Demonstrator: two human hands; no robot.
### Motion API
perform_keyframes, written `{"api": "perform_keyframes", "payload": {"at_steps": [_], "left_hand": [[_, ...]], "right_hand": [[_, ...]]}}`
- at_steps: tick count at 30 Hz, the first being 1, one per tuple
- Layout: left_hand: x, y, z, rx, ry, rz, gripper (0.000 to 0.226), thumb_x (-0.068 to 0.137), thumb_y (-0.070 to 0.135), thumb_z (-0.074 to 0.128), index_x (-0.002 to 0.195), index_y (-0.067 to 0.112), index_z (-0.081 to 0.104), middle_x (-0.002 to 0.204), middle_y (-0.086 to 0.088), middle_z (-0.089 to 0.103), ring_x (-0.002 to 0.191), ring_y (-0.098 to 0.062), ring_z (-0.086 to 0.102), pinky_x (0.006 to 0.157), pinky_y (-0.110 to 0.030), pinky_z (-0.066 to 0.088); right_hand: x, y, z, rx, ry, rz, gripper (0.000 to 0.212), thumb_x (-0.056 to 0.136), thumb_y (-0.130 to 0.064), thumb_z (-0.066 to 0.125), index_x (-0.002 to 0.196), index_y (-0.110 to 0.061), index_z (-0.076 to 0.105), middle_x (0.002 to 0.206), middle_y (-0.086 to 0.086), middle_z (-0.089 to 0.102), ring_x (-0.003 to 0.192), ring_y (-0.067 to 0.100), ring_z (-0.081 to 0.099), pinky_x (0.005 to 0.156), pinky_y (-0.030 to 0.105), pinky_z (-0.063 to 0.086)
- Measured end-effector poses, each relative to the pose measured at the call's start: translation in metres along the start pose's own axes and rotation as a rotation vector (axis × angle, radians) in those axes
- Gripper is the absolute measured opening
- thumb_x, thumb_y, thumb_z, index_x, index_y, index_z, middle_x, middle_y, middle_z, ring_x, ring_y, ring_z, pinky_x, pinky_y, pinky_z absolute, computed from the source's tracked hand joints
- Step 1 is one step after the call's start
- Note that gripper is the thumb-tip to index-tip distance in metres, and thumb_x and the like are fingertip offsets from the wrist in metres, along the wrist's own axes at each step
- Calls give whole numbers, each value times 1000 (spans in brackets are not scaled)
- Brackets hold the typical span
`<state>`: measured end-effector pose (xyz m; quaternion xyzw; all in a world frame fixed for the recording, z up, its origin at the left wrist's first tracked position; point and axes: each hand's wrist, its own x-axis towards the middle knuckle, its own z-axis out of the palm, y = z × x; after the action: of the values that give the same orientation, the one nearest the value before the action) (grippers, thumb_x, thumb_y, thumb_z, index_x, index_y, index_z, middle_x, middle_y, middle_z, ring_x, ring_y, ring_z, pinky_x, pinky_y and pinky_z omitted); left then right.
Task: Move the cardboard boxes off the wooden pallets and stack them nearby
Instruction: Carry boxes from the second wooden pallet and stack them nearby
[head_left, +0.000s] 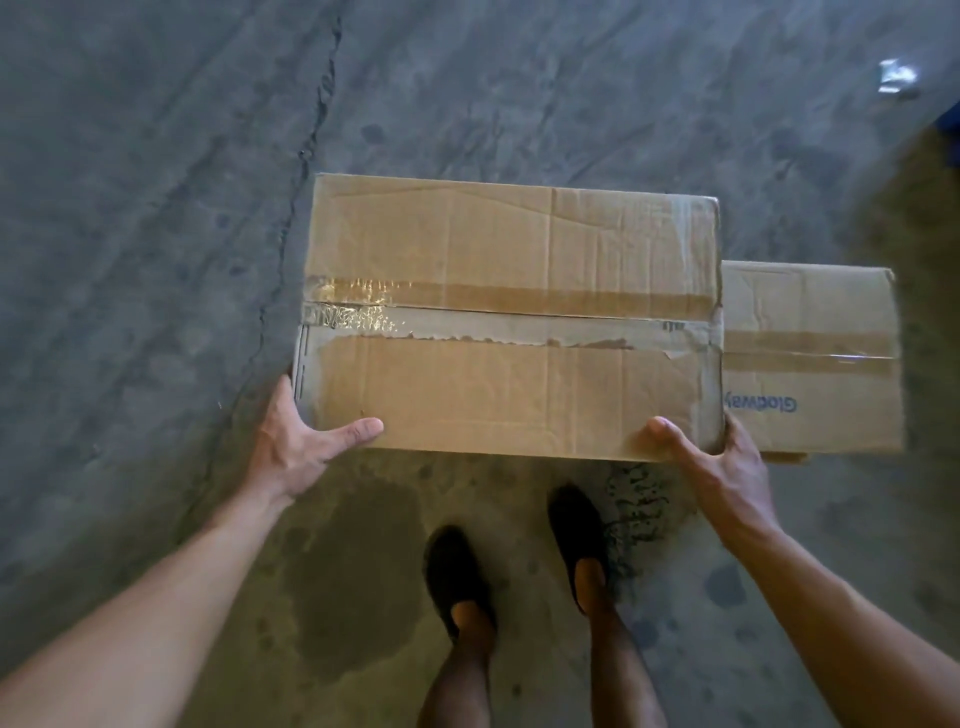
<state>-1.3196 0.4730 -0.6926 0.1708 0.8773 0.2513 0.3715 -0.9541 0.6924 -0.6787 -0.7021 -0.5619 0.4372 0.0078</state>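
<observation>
I held the box (511, 317) by its two near corners, out in front of me and above the floor (156, 208). My left hand (296, 447) gripped the near left corner, thumb flat on the lid. The other fingers went round the side and under it, where I could not see them. My right hand (727, 467) gripped the near right corner the same way, thumb on top and the rest of the fingers hidden behind the box's right wall.

Whether the box hung free or rested on something underneath I could not tell, as its own bulk covered all below it. The lid was creased, and tape (467, 306) ran along the centre seam, torn and peeling toward the right end.

A second box (810, 358) lay lower down, just to the right. Its left edge was hidden behind the one I held, and the blue print on its lid was cut off there and upside down to me, so I could read only part of it.

My shoes (452, 577) stood below the box beside a dark stain (353, 571). A crack (296, 208) ran down the concrete and passed out of sight behind the box's left corner. Far off at the upper right lay a pale scrap (896, 77) — too blurred to name — and something blue (953, 117) was cut off by the right edge.
</observation>
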Motion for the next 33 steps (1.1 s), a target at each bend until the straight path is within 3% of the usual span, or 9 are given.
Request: {"api": "perform_keyframes", "payload": {"at_steps": [5, 8, 11, 16, 18, 21, 26, 30, 33], "left_hand": [[-24, 18, -35, -125, 11, -32, 145, 42, 86, 78, 155, 11, 27, 157, -18, 38, 141, -35, 40, 115, -56, 35], [-51, 32, -64, -352, 46, -62, 110, 42, 74, 89, 134, 27, 52, 131, -5, 65, 120, -26, 62, 101, -53, 50], [-97, 73, -89, -568, 124, -12, 83, 38, 56, 89, 108, 29, 54, 107, 8, 67, 98, -7, 64, 90, -32, 51], [-187, 124, -121, -756, 317, 50, 141, 23, 64, 93, 144, 13, 43, 108, 9, 63, 103, -9, 61, 100, -35, 47], [-226, 137, -126, -809, 383, 40, 154, 23, 69, 90, 155, 16, 29, 122, 13, 55, 119, -13, 54, 108, -39, 39], [-290, 150, -127, -867, 480, 45, 146, 35, 65, 94, 158, 33, 21, 144, 7, 45, 132, -21, 50, 111, -52, 40], [-397, 160, -114, -999, 608, 57, 156, 21, 56, 100, 155, 36, 24, 140, -2, 54, 93, -22, 75, 65, -47, 62], [-478, 163, -83, -1043, 748, 107, 138, 31, 44, 103, 149, 34, 32, 118, 0, 66, 85, -19, 76, 57, -41, 62], [-536, 156, -50, -1059, 800, 139, 121, 38, 37, 101, 144, 33, 42, 120, -4, 69, 92, -26, 76, 62, -47, 63]], "right_hand": [[-20, -49, -26, 62, 36, -97, 119, 53, -90, 65, 150, -25, 43, 144, 9, 53, 131, 29, 50, 112, 53, 41], [-28, -90, -49, 150, -5, -153, 116, 53, -86, 73, 151, -36, 38, 149, 5, 48, 133, 29, 49, 110, 55, 43], [-37, -137, -78, 315, -89, -234, 111, 42, -83, 82, 141, -54, 43, 144, 2, 49, 124, 28, 56, 98, 57, 53], [-63, -213, -129, 417, -273, -444, 108, 37, -77, 86, 134, -69, 41, 143, -8, 43, 126, 27, 54, 99, 58, 53], [-72, -238, -150, 406, -319, -518, 95, 43, -72, 90, 125, -77, 41, 147, -7, 43, 127, 27, 54, 99, 59, 52], [-91, -266, -176, 354, -385, -637, 90, 49, -72, 89, 124, -78, 41, 147, -4, 49, 124, 28, 58, 97, 59, 54], [-140, -277, -206, 298, -508, -773, 95, 42, -79, 86, 125, -76, 41, 147, -5, 47, 127, 30, 54, 97, 62, 52], [-178, -256, -227, 258, -585, -863, 106, 38, -85, 81, 134, -72, 36, 151, -2, 42, 129, 32, 50, 97, 64, 52], [-199, -224, -249, 251, -636, -908, 97, 42, -81, 84, 127, -77, 37, 148, -2, 45, 126, 32, 54, 95, 62, 53]]}}
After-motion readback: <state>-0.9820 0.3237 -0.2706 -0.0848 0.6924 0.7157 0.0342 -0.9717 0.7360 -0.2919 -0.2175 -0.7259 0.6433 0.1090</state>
